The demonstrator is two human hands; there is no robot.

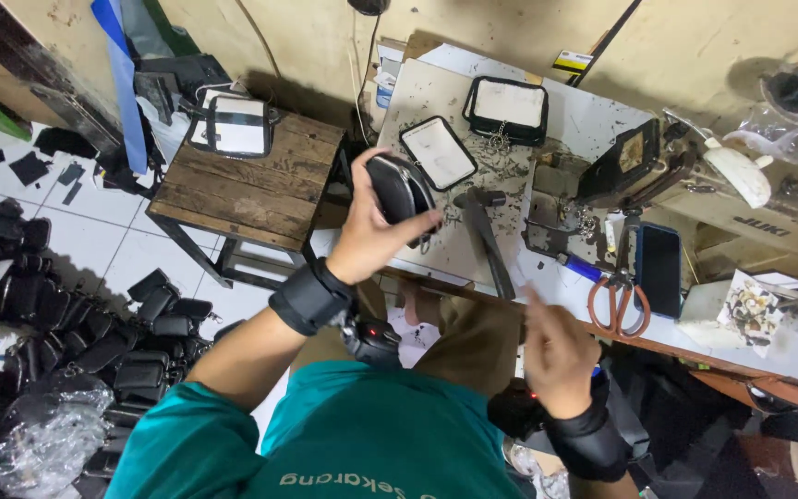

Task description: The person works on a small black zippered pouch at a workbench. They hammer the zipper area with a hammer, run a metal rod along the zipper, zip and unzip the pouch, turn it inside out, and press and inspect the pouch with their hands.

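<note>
Littered white workbench carries a hammer, scissors and a phone. Left hand grips a black pouch above the bench edge, fingers clamped; right hand is blurred, empty, fingers loosely apart

I see a teal short-sleeved shirt with pale lettering across the chest, and tan trousers below it. Each wrist carries a wide black band, one behind my left hand and one behind my right hand; both forearms are otherwise uncovered.
</note>
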